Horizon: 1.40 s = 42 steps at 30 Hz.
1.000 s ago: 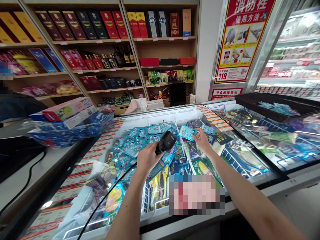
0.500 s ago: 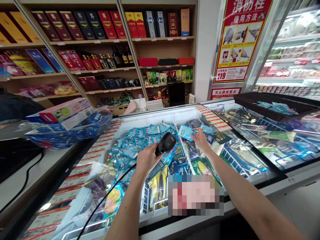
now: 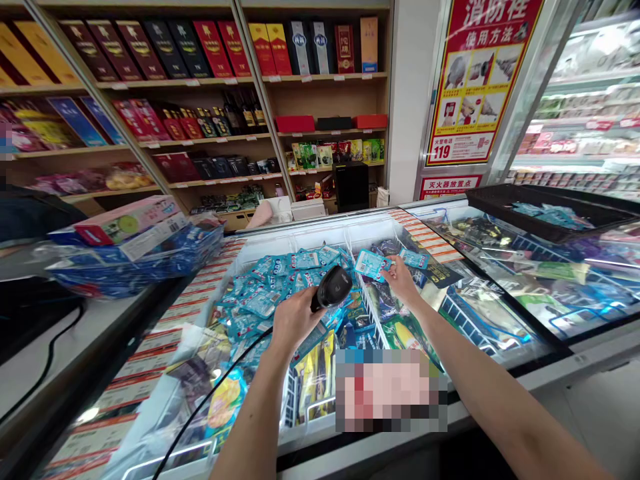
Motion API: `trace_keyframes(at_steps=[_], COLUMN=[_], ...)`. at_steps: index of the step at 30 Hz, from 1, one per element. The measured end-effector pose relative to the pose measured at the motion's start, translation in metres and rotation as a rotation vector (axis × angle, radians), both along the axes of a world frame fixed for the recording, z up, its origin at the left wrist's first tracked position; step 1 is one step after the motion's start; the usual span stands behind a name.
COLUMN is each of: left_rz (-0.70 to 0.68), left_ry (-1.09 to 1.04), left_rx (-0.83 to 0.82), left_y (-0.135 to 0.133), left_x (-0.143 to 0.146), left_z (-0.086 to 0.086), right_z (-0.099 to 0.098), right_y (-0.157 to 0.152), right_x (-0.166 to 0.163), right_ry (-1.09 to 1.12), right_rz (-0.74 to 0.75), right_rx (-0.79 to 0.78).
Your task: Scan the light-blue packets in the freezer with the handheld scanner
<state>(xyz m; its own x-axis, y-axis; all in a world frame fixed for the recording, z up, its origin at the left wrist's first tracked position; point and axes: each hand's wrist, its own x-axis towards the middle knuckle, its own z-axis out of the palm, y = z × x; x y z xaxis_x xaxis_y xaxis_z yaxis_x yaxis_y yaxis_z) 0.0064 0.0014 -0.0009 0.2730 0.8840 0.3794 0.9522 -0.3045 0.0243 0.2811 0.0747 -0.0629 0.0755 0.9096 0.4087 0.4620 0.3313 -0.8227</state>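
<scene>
My left hand (image 3: 295, 317) is closed round the grip of a black barcode scanner (image 3: 334, 287), whose cable (image 3: 215, 383) trails down to the lower left. The scanner's head points right, over the chest freezer. Between the fingers of my right hand (image 3: 400, 277) is a light-blue ice cream packet (image 3: 371, 265), its white label facing up. Another blue packet (image 3: 414, 259) lies just right of those fingers; whether they touch it I cannot tell. Below and left of the scanner spreads a heap of similar blue packets (image 3: 263, 300) inside the freezer.
White wire dividers (image 3: 370, 303) split the freezer (image 3: 293, 230). A black tray (image 3: 530, 223) with blue packets rests at the far right. Boxes (image 3: 130, 220) lie on bundled blue packs at the left, beside a person's dark sleeve (image 3: 35, 217). Shelves (image 3: 200, 140) stand behind.
Both hands, the scanner and the held packet stay in nearly the same place. The view has shifted very slightly, and the person at the left edge has moved a little.
</scene>
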Motion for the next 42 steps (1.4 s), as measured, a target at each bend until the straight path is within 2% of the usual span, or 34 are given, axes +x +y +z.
trace_keyframes(at_steps=[19,42], left_rz=[-0.005,-0.018], left_ry=[0.051,0.077], left_rx=[0.035,0.017], left_y=[-0.0009,-0.0026], left_x=[0.0047,0.0069], left_z=[-0.0033,-0.0025], right_z=[-0.0089,-0.0068], right_y=[0.0069,0.0057], right_x=[0.0012,0.0007], right_ry=[0.011,-0.016], right_rz=[0.013,-0.004], right_rx=[0.02,0.035])
